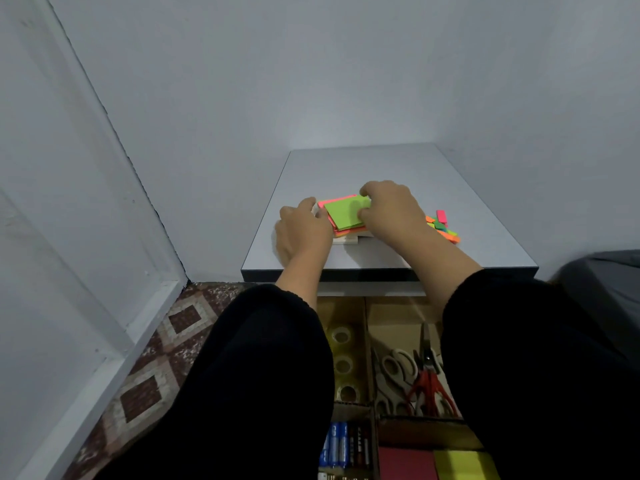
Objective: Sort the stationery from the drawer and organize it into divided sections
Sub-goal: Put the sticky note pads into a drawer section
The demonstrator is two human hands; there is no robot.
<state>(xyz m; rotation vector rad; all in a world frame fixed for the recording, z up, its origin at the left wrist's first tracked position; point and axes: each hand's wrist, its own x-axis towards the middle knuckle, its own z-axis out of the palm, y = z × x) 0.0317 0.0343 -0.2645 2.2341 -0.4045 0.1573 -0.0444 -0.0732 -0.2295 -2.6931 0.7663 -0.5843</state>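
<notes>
Two hands meet on the smooth grey table (450,188), above the divided cardboard drawer (372,358). Your left hand (301,230) rests curled against the left edge of the sticky-note stack (343,216); your right hand (391,211) pinches its flat green top pad at the right corner. Small neon paper flags (445,226) lie just right of that hand.

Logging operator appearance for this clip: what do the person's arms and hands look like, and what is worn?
Both arms wear loose black long sleeves, pushed back to leave the forearms bare. The left hand and right hand are bare: no gloves, and no rings, watch or markings that show in this view.
</notes>
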